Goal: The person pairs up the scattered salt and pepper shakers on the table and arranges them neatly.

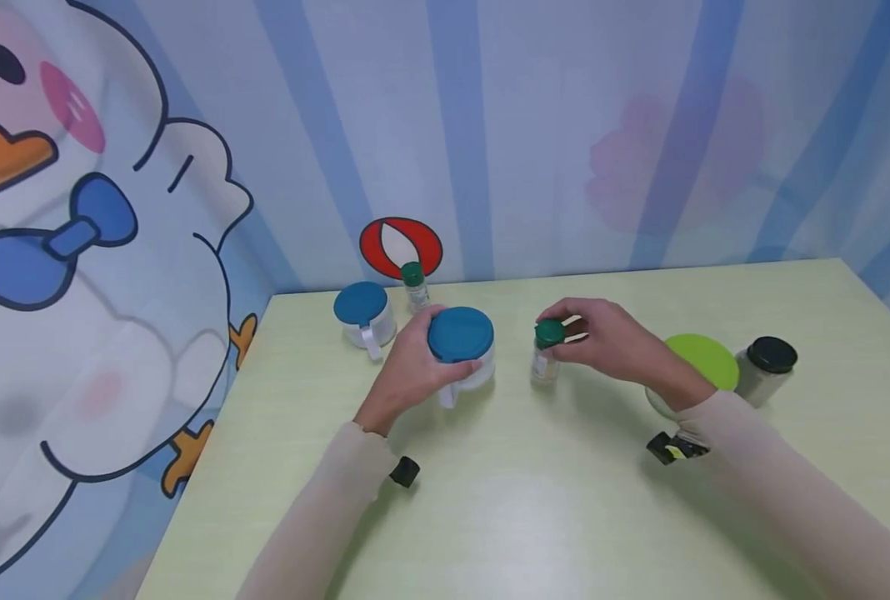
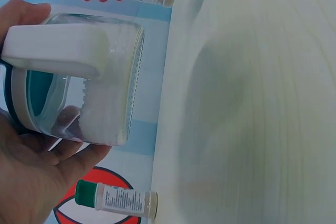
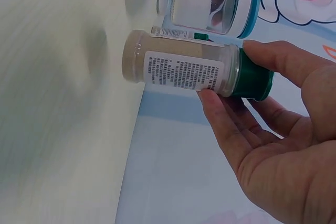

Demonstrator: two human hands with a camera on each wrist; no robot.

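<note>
Indoors, decorated like a child's room; home or playroom, I cannot tell. The wall (image 1: 557,125) carries blue stripes (image 1: 456,125) at twelve o'clock, a cartoon bird (image 1: 115,325) at nine, a red-and-white ball (image 1: 427,245) at eleven and a faint pink flower (image 1: 662,158) at two; a pale table (image 1: 535,500) spreads toward six.

The head view looks forward and down across the table (image 1: 527,500), far enough back to take in the wall (image 1: 550,125) across the upper frame. Both wrist views look from close in, turned sideways; they share the blue-lidded jar (image 2: 113,98), left in the left wrist frame and top in the right, and the held green-capped bottle (image 3: 184,69), upper left and centre respectively.
</note>
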